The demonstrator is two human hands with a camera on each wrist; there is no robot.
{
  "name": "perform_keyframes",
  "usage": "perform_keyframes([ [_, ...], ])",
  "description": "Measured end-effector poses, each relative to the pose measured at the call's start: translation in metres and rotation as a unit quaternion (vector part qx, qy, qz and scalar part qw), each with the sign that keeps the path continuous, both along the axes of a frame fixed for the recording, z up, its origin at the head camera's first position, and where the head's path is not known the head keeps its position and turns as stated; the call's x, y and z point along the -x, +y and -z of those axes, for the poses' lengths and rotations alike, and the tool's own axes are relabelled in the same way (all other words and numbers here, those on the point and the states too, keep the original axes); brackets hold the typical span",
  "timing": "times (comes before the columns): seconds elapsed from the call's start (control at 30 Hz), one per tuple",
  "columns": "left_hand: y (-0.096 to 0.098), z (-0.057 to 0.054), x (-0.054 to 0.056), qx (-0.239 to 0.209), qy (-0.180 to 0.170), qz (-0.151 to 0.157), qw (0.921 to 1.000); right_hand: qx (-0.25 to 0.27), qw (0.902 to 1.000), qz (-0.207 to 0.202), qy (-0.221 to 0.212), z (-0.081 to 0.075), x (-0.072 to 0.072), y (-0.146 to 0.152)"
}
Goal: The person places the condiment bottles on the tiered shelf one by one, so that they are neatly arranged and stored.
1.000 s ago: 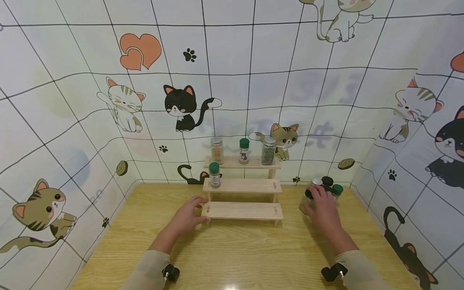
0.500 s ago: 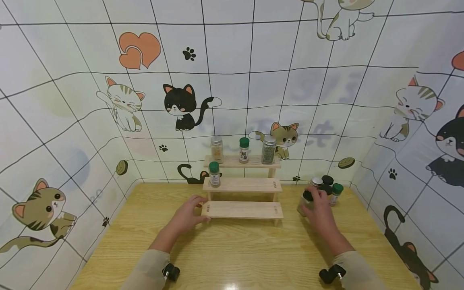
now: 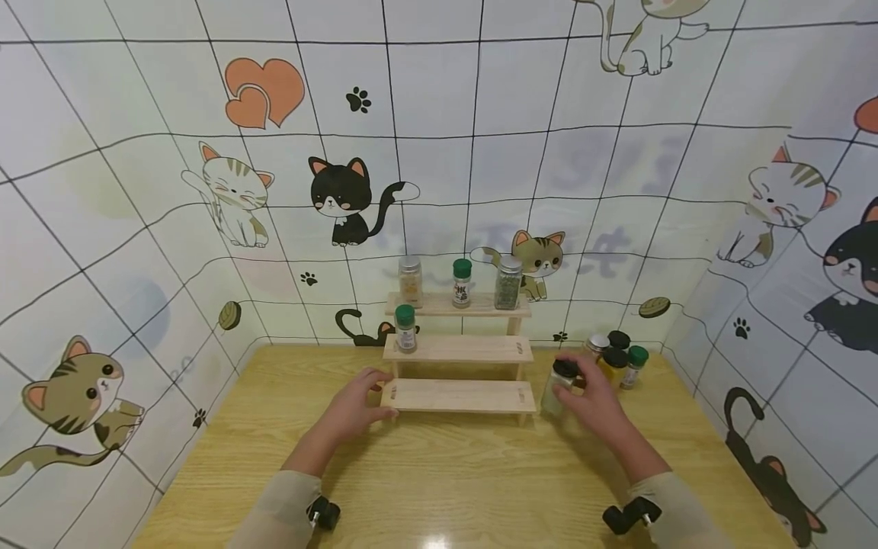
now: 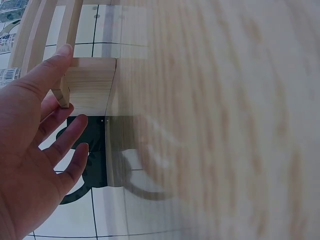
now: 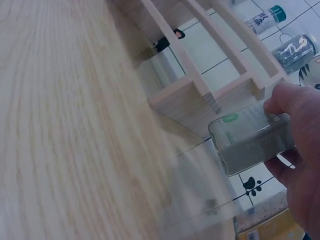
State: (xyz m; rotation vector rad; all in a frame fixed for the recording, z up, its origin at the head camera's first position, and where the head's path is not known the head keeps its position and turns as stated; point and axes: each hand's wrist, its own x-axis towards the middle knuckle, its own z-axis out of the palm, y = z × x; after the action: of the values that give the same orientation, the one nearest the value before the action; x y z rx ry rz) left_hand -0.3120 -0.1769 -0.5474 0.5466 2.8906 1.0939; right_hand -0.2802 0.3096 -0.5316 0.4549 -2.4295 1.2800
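Note:
My right hand grips a glass spice jar with a black lid, just right of the wooden three-tier rack. In the right wrist view that jar looks clear with greyish contents and has a small green mark. My left hand holds the left end of the rack's lowest board. The left wrist view has the thumb and index finger on either side of that board end, the other fingers loosely spread. A green-capped jar stands at the left of the middle tier.
On the top tier stand a silver-lidded jar, a green-capped jar and a jar of green herbs. Several more jars cluster at the table's back right, among them a yellow one and a green-capped one. A cat-patterned wall backs the table.
My right hand has drawn the black-lidded jar leftward, away from the cluster and close to the rack's right end. The left hand stays where it was on the rack.

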Motion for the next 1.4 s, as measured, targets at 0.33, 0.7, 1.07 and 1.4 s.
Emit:
perform_keyframes([
  [0.33, -0.001, 0.0, 0.001, -0.009, -0.001, -0.001, 1.0, -0.015, 0.9998, -0.014, 0.003, -0.024, 0.002, -0.01],
  [0.7, 0.0, -0.005, -0.003, -0.012, 0.004, 0.001, 0.9999, -0.01, 0.998, -0.062, 0.001, -0.053, 0.016, -0.03],
  [1.07, 0.001, -0.005, -0.004, -0.01, -0.001, -0.002, 0.9999, 0.021, 0.9938, -0.109, -0.014, -0.075, 0.03, -0.061],
  [1.4, 0.0, -0.003, -0.002, -0.012, -0.002, -0.001, 0.9999, 0.05, 0.9884, -0.142, -0.023, -0.081, 0.053, -0.085],
])
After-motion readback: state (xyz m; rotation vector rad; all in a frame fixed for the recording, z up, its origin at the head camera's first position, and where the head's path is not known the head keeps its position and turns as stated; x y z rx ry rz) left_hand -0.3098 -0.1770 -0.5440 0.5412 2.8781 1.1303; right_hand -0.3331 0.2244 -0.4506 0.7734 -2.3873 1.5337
